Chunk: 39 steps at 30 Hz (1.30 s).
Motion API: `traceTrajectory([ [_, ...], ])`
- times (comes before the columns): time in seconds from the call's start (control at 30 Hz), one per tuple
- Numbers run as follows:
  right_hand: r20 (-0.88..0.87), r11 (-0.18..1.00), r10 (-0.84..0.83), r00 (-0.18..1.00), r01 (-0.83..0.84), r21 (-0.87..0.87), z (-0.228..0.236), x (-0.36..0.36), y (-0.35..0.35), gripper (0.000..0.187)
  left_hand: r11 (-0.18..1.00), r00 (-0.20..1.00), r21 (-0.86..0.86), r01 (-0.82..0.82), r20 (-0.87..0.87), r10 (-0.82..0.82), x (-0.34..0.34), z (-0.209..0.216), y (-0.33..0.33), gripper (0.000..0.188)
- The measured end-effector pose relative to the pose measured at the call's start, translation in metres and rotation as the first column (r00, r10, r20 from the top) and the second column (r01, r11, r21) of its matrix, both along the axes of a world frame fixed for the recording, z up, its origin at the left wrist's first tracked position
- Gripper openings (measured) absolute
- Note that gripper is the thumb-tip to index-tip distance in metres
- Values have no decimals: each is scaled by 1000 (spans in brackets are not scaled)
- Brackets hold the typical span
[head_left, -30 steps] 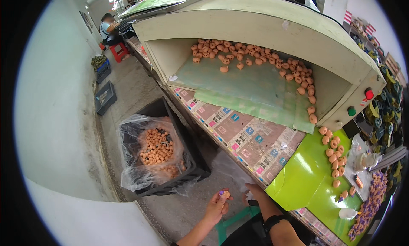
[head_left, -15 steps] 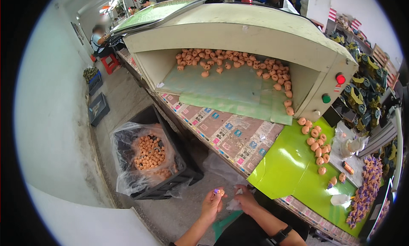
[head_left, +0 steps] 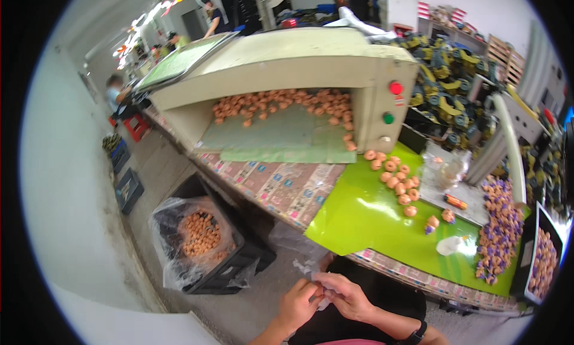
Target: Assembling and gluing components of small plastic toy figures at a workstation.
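Observation:
My left hand (head_left: 299, 305) and my right hand (head_left: 347, 296) meet low in front of me, above my lap. The left fingers are pinched around a small doll piece, almost wholly hidden now; half a second ago it showed peach and purple. A crumpled white tissue (head_left: 323, 304) is held in my right hand, its fingers curled against the left fingertips. To the right, on a glossy green sheet (head_left: 353, 216), lie loose peach doll heads (head_left: 399, 179), two peach-and-purple pieces (head_left: 431, 223) and a white squeeze bottle (head_left: 449, 245).
A cream box-shaped machine (head_left: 281, 73) with peach heads inside stands on the bench. Left of the bench is a black crate (head_left: 254, 255) with a plastic bag of peach pieces. A pile of peach-and-purple pieces (head_left: 501, 219) lies at right, beside a black tray (head_left: 526, 270). People work farther back.
My hands have come together, with the tissue brought to the piece in my left hand. The view has turned to the right, showing more of the bench's right end.

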State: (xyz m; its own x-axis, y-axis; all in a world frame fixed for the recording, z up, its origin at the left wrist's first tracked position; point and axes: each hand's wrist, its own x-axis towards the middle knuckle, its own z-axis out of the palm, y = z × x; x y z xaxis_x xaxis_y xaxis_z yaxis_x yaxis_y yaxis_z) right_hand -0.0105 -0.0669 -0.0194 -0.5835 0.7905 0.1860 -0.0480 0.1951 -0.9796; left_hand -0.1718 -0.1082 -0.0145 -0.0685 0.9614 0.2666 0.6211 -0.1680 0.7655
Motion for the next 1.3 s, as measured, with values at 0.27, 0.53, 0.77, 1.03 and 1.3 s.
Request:
traceTrajectory([
  [0.27, -206, 786, -302, 931, 121, -607, 7, 86, -34, 18, 846, 742, -48, 532, 509, -437, 57, 52, -6, 20],
  [0.53, -124, 864, -484, 866, 449, -229, 59, 171, -100, 45, 443, 417, -286, 850, 879, -233, 145, 62, 4, 26],
  [0.77, 197, 782, -536, 821, 571, -251, 85, 227, -130, 19, 122, 235, -218, 968, 961, -148, 214, 66, 2, 50],
  [1.03, -366, 194, -930, 23, 878, -438, 104, 369, -124, 25, 455, 464, -251, 854, 762, -451, 196, 66, 52, 27],
  [1.3, -391, 95, -918, -62, 925, -369, 107, 396, -120, 14, 571, 665, -342, 746, 410, -624, 182, 44, 57, 13],
])
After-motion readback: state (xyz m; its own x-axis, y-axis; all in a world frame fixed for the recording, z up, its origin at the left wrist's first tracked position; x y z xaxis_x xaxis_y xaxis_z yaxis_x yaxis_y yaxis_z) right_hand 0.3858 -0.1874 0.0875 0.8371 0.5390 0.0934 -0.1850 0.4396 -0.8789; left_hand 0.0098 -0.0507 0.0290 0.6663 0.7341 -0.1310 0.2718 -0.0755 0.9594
